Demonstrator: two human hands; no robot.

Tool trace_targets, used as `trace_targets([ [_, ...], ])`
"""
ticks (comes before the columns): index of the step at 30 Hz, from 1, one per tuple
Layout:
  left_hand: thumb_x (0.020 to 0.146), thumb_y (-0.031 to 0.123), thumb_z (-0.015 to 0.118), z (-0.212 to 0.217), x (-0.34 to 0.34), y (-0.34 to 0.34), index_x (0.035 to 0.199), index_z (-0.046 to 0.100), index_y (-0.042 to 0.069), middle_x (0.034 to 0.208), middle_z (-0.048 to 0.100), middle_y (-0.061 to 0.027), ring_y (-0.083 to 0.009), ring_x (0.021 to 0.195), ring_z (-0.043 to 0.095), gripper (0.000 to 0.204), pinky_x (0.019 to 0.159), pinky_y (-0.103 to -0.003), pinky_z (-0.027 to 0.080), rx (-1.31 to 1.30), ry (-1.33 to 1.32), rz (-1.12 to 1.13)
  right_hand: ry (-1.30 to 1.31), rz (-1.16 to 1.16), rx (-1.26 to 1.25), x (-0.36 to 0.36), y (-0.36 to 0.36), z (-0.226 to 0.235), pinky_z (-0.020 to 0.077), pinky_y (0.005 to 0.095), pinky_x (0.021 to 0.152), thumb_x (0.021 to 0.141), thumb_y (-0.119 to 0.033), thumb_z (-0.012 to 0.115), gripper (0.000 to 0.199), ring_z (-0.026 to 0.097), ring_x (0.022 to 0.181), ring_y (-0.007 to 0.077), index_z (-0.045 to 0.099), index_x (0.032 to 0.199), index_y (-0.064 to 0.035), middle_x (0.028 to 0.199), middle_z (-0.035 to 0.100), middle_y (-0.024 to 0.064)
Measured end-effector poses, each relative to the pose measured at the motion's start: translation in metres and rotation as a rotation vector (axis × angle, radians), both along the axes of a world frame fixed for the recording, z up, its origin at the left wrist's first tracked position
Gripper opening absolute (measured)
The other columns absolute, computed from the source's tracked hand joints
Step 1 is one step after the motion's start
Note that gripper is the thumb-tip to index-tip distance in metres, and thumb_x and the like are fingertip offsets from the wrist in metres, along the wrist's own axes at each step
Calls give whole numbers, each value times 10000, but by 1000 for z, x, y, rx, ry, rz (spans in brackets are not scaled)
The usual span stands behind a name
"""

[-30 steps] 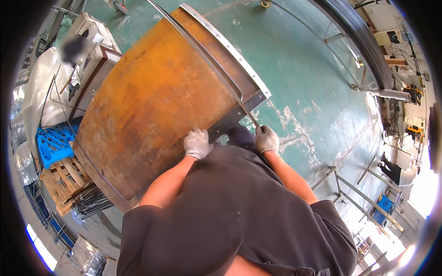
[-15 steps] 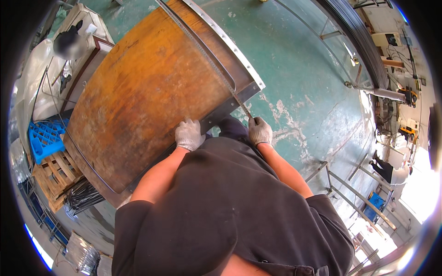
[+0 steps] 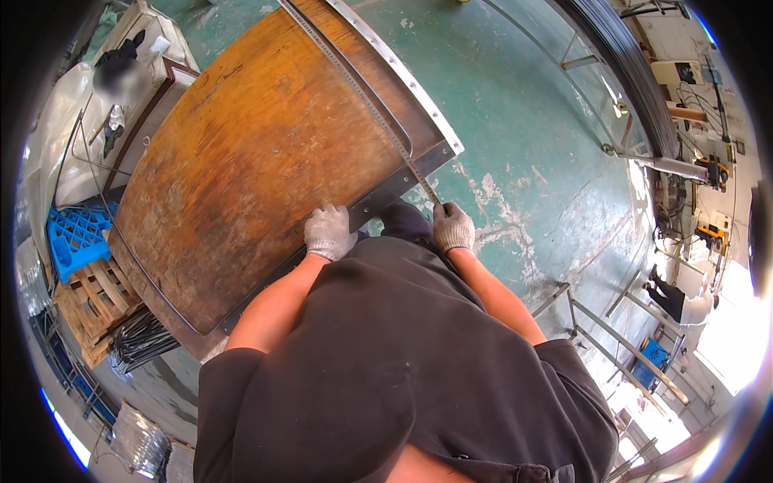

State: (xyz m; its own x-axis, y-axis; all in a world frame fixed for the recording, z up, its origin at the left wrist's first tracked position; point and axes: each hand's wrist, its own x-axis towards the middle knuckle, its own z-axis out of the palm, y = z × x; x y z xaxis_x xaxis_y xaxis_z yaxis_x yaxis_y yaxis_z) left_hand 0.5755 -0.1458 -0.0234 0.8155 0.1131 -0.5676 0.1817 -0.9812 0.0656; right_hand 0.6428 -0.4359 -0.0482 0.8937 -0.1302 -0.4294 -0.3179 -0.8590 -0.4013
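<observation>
A large brown, worn worktable point(image 3: 258, 153) stands in front of me, with a dark metal strip along its near edge and a pale drilled metal strip along its right side. On it lies a thin dark metal rod point(image 3: 149, 278) bent with rounded corners. A steel tape measure point(image 3: 362, 92) stretches along the rod's right side and past the near edge. My gloved right hand point(image 3: 454, 227) is closed on the tape's near end. My gloved left hand point(image 3: 328, 232) presses on the table's near edge with bent fingers; whatever lies under them is hidden.
At left stand a blue plastic crate point(image 3: 76, 241), a wooden pallet point(image 3: 90, 302) and a bundle of dark rods point(image 3: 145, 342). Long dark bars point(image 3: 624, 72) rest on a rack at far right. Metal frames point(image 3: 620, 342) and a person point(image 3: 680, 302) are at lower right.
Both hands keep almost the same places, and the tape stays stretched along the table. The whole view has shifted very slightly.
</observation>
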Motion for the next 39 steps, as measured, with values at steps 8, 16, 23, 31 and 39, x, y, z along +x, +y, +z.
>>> trace_targets([
  [8,842,511,904,2,1,0,1201,746,83,1232,718,-172,-368,1150,742,581,873,-500,661,-14,-9,4,10,-2,-8,1,0,1,597,546,930,1067,-465,638,417,755,1067,479,823,1085,-91,1079,794,249],
  [16,860,580,866,0,-2,2,1257,726,78,1310,688,-211,-385,1158,729,655,856,-509,658,-13,1,-49,19,-13,12,1,2,9,598,545,917,1059,-455,620,421,760,1046,477,823,1075,-87,1043,793,250],
  [23,887,628,837,-2,-2,2,1330,713,42,1422,656,-262,-400,1188,724,745,887,-513,649,-24,26,-27,17,-42,29,1,4,13,600,516,906,1043,-432,665,402,762,1033,475,824,1066,-64,1032,793,252],
  [31,878,617,870,-2,-1,2,1370,686,77,1347,682,-166,-366,1263,700,754,956,-506,643,-38,71,24,0,-24,61,2,1,11,600,479,868,1044,-404,678,403,792,954,426,818,1042,-26,968,798,244],
  [39,866,633,867,6,-5,6,1252,746,67,1268,720,-184,-388,1207,734,696,917,-523,651,-62,-23,21,30,-70,309,7,-18,-5,597,437,893,1040,-404,717,412,807,972,372,817,1102,-9,1003,810,241],
])
